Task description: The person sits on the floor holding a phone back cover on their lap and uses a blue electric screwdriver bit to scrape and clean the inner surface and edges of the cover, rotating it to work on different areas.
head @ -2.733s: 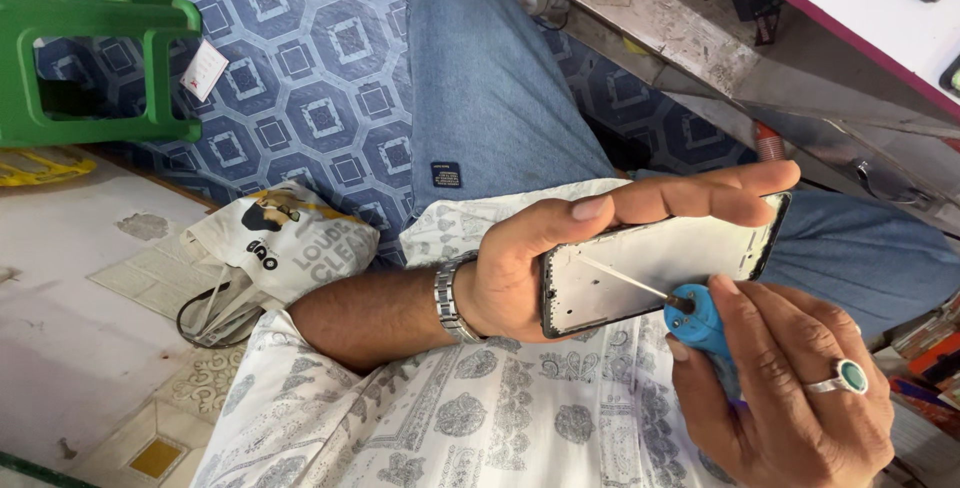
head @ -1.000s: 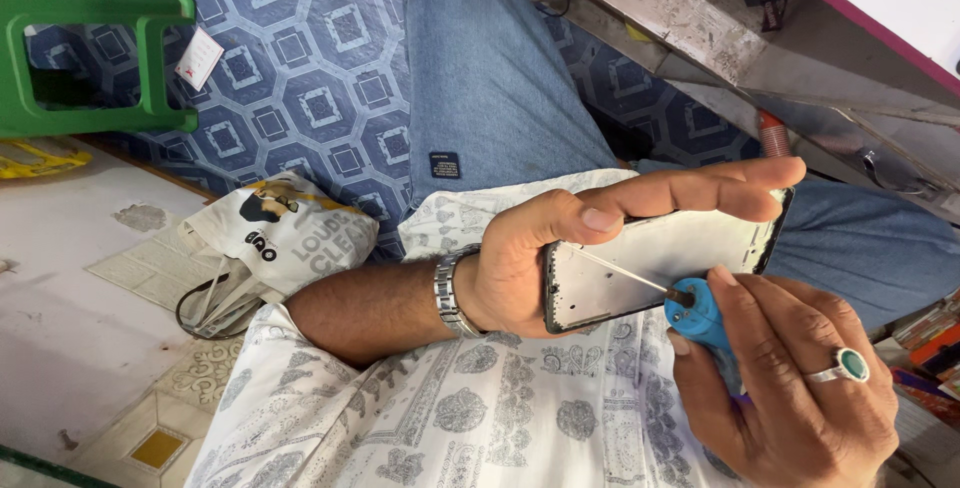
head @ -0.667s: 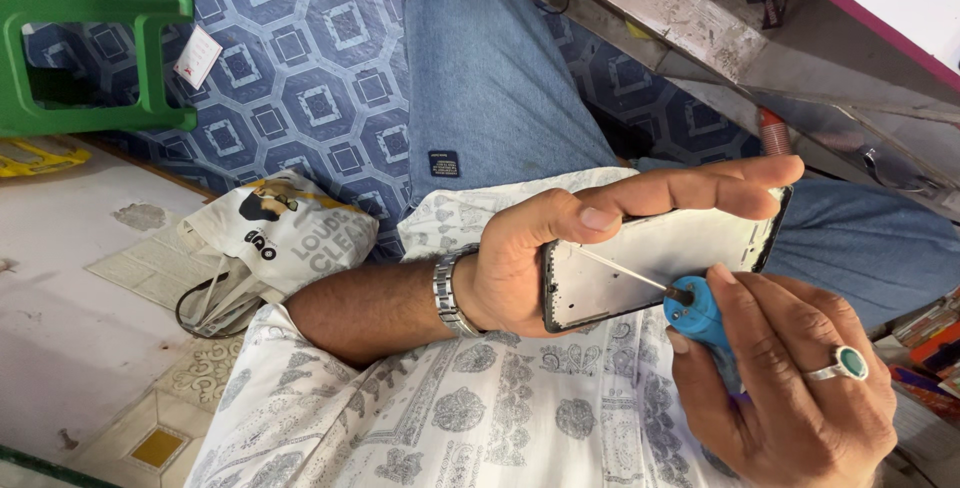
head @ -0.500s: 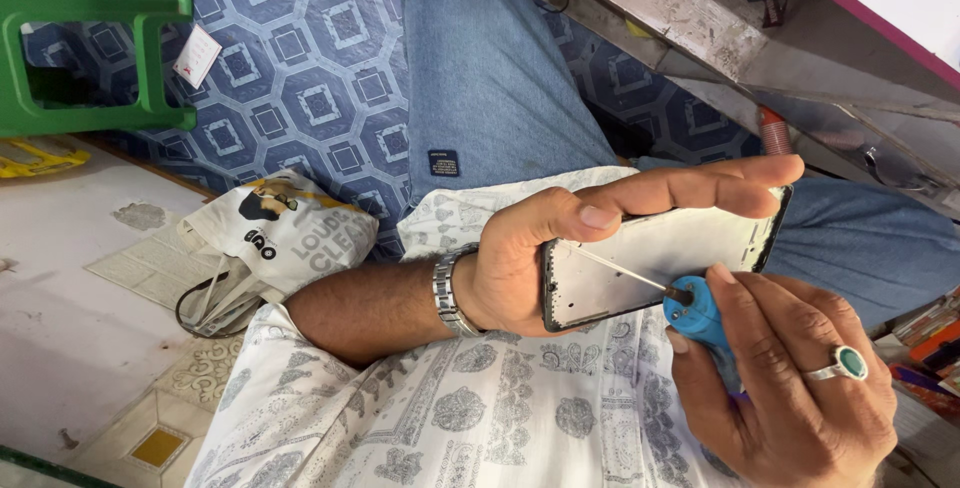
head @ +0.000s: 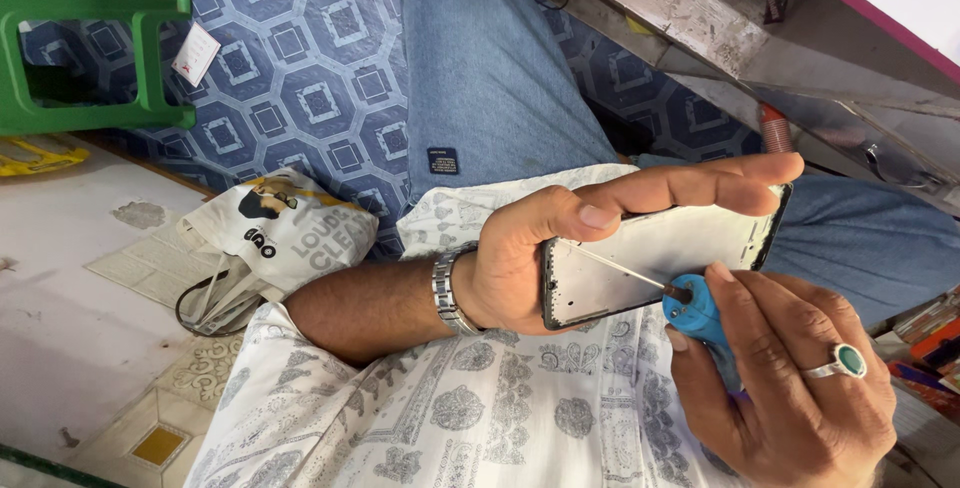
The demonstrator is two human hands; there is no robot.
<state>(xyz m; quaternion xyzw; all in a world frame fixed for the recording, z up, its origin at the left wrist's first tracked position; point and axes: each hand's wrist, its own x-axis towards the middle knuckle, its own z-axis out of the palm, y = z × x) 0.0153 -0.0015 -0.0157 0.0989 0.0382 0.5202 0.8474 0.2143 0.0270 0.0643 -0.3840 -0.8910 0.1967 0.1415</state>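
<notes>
My left hand (head: 560,238) grips an opened phone frame (head: 665,253), white inside with a dark rim, thumb over its near end and fingers along the far edge. A metal watch is on that wrist. My right hand (head: 790,388), with a green-stone ring, holds a blue-handled screwdriver (head: 700,323). Its thin metal shaft runs across the frame's inner face, tip near the left end by my thumb. Both hands are above my lap, over a white patterned shirt and blue jeans.
A green plastic stool (head: 85,53) stands at the upper left on a blue patterned floor. A white printed bag (head: 285,238) lies beside my left forearm. A metal workbench edge (head: 700,28) runs along the upper right.
Almost nothing differs: the hands keep the same grips on phone frame and screwdriver, and only the view shifts slightly.
</notes>
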